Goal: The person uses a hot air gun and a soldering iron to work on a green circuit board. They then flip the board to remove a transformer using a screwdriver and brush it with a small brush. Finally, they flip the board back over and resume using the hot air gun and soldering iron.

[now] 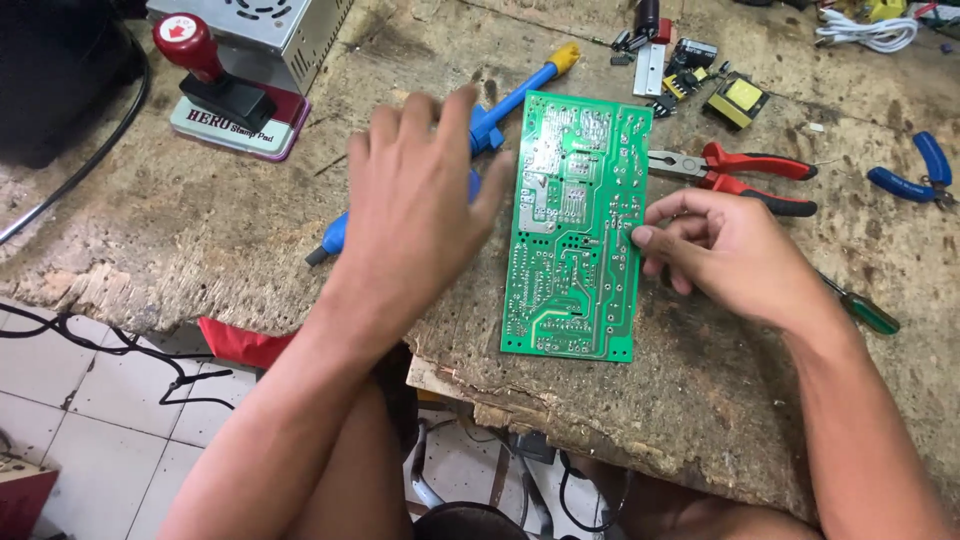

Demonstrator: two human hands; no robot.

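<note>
- The green circuit board (575,225) lies flat, solder side up, on the worn wooden table (200,220), its long edge running away from the person.
- The right hand (735,255) pinches the board's right edge about midway along; its grip is closed on that edge, fingertips (645,237) on the rim, thumb above.
- The left hand (420,190) hovers to the left of that grip with fingers spread, holding nothing, above a blue-handled soldering iron (500,115) that lies beside the board's left edge.
- Judged by its look, the board is light, thin and stiff; it should lift easily from one edge but would flex or crack if bent hard.
- The solder points probably feel prickly, so the bare rims are the better hold, opposite edges for both hands.
- Just beyond the right grip lie red-handled pliers (740,170); a green-handled screwdriver (865,310) sits behind the wrist.
- Further right lie blue-handled cutters (915,175); loose components, among them a yellow transformer (737,100), sit past the board's far end.
</note>
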